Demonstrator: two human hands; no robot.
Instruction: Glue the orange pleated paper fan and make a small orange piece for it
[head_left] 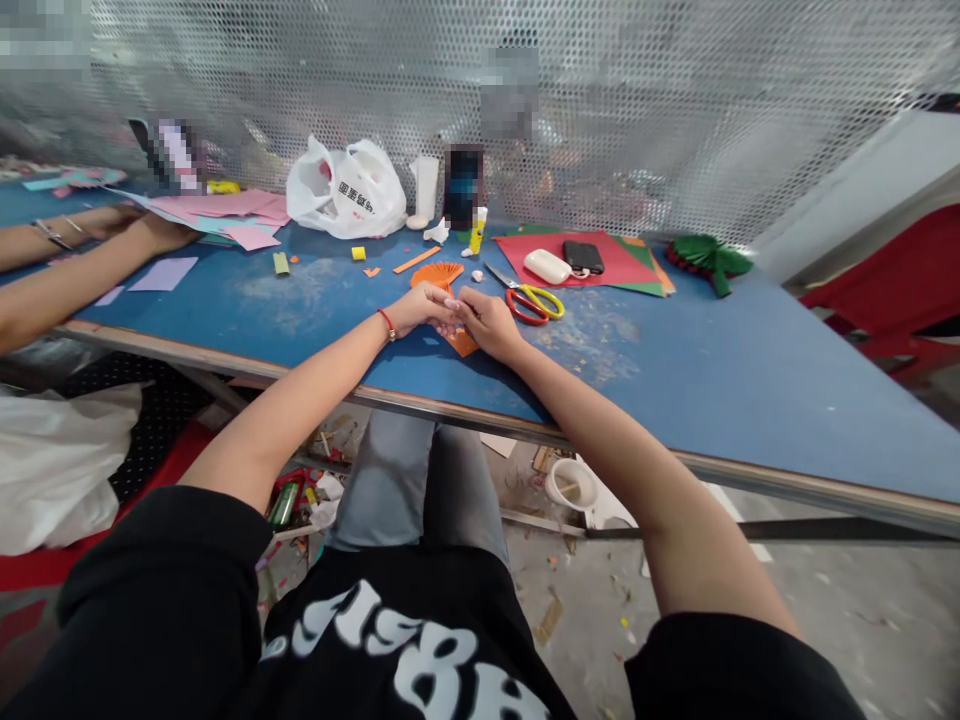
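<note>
My left hand (pixel 424 307) and my right hand (pixel 487 320) meet over the near part of the blue table, fingers pinched together and touching. An orange pleated paper fan (pixel 439 274) spreads out just beyond the fingertips, narrowing toward them. More orange paper (pixel 463 345) shows under the hands. Whether both are one piece is hidden by my fingers. Right of the hands lie scissors (pixel 534 303) with red and yellow handles. An orange paper strip (pixel 416 260) and a yellow glue stick (pixel 477 232) are beyond the hands.
A white plastic bag (pixel 346 190), a phone (pixel 463 188) and red paper sheets (pixel 529 250) with a black device (pixel 583 257) and white case (pixel 547 266) line the back. Green pleated paper (pixel 709 262) lies right. At left, another person's hands (pixel 161 233) touch pastel paper (pixel 225 208).
</note>
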